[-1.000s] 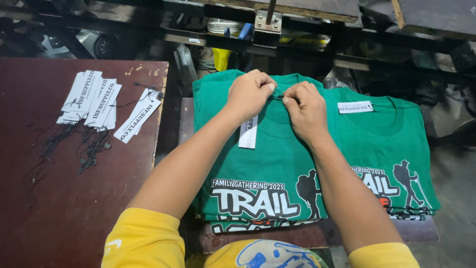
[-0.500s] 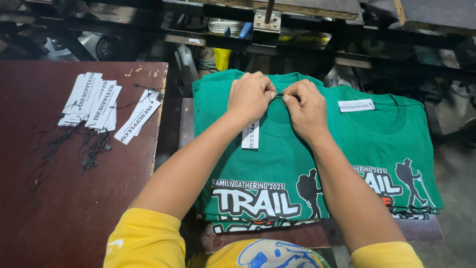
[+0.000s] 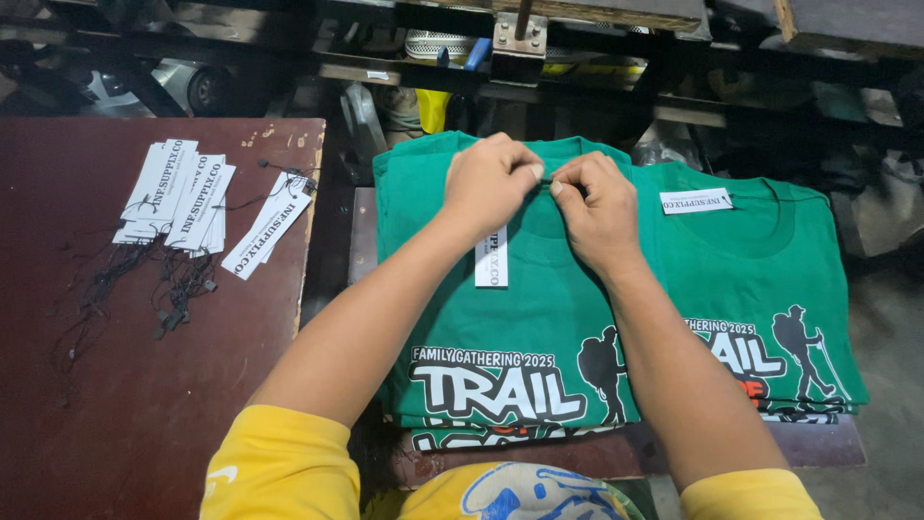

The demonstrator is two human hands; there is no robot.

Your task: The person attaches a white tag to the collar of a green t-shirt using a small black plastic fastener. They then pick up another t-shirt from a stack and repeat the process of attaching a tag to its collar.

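Left hand: fingers pinched on a thin string at the collar.
Right hand: fingers pinched on it too.
Hang tag: just below the fingers, long axis toward the wearer.
Green shirt: collar pointing away.

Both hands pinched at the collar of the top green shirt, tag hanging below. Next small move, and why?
Probably close the cord loop, then let go. The left hand and right hand meet fingertip to fingertip at the collar of the green shirt, pinching something too thin to make out, and the white tag already hangs below the left hand. The neighbouring shirt's tag lies flat at its collar.
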